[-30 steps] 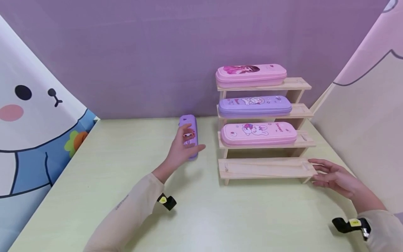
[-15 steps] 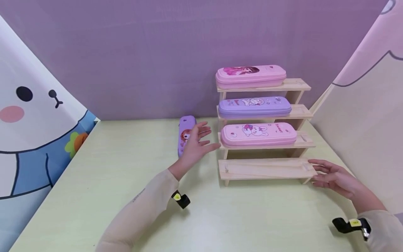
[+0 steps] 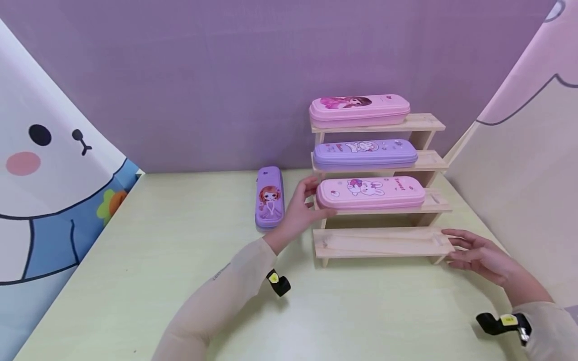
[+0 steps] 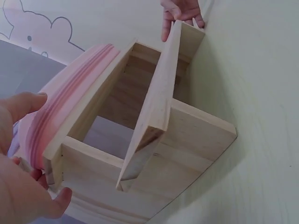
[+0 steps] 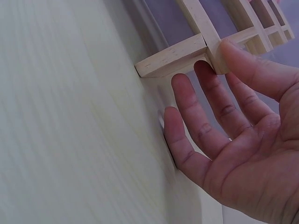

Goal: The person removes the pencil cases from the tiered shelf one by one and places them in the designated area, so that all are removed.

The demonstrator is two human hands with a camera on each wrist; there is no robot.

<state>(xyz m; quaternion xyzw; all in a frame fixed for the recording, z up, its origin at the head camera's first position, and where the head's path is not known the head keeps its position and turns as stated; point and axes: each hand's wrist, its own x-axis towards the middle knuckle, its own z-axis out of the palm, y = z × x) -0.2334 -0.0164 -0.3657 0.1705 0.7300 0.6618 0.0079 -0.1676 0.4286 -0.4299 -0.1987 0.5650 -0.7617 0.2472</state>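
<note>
A four-step wooden display stand [image 3: 379, 241] holds three pencil cases. At the left end of its second-lowest step, my left hand [image 3: 295, 213] is beside the pink rabbit pencil case [image 3: 372, 193], fingers and thumb spread apart. In the left wrist view, the thumb [image 4: 28, 103] is in front of that case, with other fingertips near the step's end. My right hand [image 3: 480, 255] pinches the right end of the lowest step, thumb against the wood and fingers below in the right wrist view. A purple pencil case [image 3: 269, 198] with a doll picture lies on the table behind my left forearm.
The blue-purple case [image 3: 366, 154] and the pink doll case [image 3: 359, 111] lie on the two upper steps. A purple cloth backdrop [image 3: 217, 95] stands behind the table [image 3: 189, 215]. A printed cloth [image 3: 524, 165] borders the right side.
My left hand has moved right, away from the purple pencil case on the table, to the left end of the second-lowest step. My right hand stays at the lowest step.
</note>
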